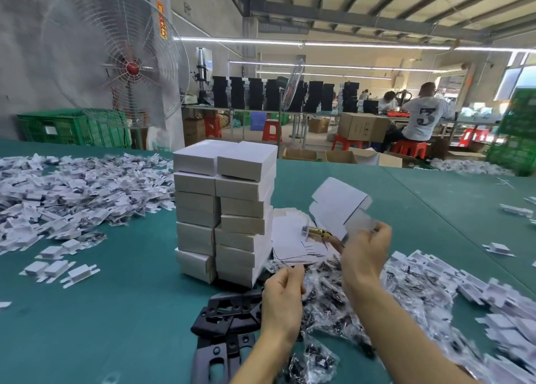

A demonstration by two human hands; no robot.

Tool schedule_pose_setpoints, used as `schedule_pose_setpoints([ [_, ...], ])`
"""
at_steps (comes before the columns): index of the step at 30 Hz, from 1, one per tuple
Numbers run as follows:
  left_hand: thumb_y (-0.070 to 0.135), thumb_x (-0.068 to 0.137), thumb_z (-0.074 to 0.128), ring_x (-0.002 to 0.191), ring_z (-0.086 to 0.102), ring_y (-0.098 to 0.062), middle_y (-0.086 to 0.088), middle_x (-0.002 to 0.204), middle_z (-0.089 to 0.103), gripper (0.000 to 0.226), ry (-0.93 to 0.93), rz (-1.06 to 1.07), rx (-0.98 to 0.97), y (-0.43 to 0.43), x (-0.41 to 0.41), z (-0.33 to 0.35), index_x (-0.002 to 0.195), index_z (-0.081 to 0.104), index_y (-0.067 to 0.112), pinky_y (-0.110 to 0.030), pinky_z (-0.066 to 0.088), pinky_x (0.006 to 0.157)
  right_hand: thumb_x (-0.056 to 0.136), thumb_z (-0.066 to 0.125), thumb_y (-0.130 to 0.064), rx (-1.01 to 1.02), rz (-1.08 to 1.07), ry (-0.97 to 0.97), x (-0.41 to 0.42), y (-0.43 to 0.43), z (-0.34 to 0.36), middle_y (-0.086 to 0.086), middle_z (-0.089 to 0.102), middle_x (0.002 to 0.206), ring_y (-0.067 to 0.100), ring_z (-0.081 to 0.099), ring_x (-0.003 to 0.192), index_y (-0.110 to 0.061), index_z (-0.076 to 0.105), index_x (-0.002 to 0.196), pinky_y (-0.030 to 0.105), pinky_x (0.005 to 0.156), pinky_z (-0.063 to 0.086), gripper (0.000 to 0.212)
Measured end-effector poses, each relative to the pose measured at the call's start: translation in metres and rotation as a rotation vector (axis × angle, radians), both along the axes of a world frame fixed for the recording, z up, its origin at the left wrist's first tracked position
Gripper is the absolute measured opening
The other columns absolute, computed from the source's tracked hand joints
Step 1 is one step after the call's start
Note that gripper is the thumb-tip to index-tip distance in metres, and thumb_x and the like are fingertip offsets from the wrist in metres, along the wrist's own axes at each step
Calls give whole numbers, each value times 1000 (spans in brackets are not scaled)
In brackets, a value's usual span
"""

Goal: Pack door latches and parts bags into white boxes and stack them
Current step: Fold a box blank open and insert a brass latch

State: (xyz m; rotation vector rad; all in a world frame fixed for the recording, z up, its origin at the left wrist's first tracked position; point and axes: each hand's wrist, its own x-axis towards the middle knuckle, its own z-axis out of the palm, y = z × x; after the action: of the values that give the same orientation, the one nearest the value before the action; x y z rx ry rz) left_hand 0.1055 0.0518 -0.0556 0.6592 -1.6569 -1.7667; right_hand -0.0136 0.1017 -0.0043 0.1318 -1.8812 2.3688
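The green table (130, 267) is spread with stock kept within reach of the stack of white boxes (223, 209), which is built in two columns, probably for steadiness. Flat blanks (290, 238) are laid just right of the stack, and parts bags (327, 296) are heaped in front of them. A half-folded box (336, 206) is gripped by the right hand (365, 253), raised right of the stack, seemingly for loading. The left hand (282, 296) is curled over the bags; its hold cannot be told. A brass latch (317, 233) is seen just under the box.
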Motion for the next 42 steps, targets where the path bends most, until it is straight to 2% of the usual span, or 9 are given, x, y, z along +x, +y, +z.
schedule_pose_setpoints([
  [4,54,90,56,61,37,-12,3,64,42,49,47,-1,-4,2,1,5,75,45,9,-26,38,60,107,38,-16,-40,82,-85,7,47,11,5,59,103,22,58,79,-23,48,108,29,51,49,13],
  [7,64,84,64,57,37,-7,3,63,42,57,200,199,-255,4,7,17,73,49,10,-24,36,57,105,42,-12,99,146,-55,12,81,17,2,60,95,18,54,71,-24,56,103,27,46,42,19],
  [13,34,87,50,55,31,-3,13,62,37,18,559,537,-748,16,17,67,73,39,30,-17,28,50,103,47,-17,317,5,181,14,119,19,-2,64,85,17,56,67,-19,63,108,32,61,45,17],
  [15,44,86,54,65,38,-6,10,71,45,22,476,504,-925,18,20,76,78,45,26,-18,34,59,103,48,-19,405,74,215,20,118,17,0,68,86,18,60,69,-21,64,107,31,59,44,17],
  [18,78,71,58,101,48,-10,7,111,56,65,49,192,-1132,24,24,83,110,58,26,-29,41,88,101,51,-12,412,296,183,30,111,18,3,71,77,12,60,57,-22,69,103,26,48,43,21],
  [22,84,60,65,131,32,-9,17,144,32,112,-347,-69,-1225,24,21,71,149,14,39,-38,23,116,99,55,-8,303,504,108,40,107,29,5,74,78,11,64,59,-21,74,94,27,50,46,24],
  [28,73,59,71,125,36,-9,15,144,35,122,-257,-25,-1225,21,21,64,153,1,39,-30,31,106,97,59,-9,464,454,289,48,118,37,-1,74,69,8,64,54,-22,68,92,21,44,45,17],
  [32,70,61,67,125,38,-11,14,143,38,116,-245,0,-1279,25,21,64,151,0,42,-31,31,103,97,61,-16,583,349,410,49,120,38,-9,75,71,11,69,62,-26,67,93,31,52,55,12],
  [42,63,61,69,105,54,-10,15,128,53,100,-184,29,-1245,29,21,71,149,33,34,-28,45,86,92,65,-21,526,256,431,50,121,39,-12,73,71,6,64,58,-36,54,99,25,53,47,20],
])
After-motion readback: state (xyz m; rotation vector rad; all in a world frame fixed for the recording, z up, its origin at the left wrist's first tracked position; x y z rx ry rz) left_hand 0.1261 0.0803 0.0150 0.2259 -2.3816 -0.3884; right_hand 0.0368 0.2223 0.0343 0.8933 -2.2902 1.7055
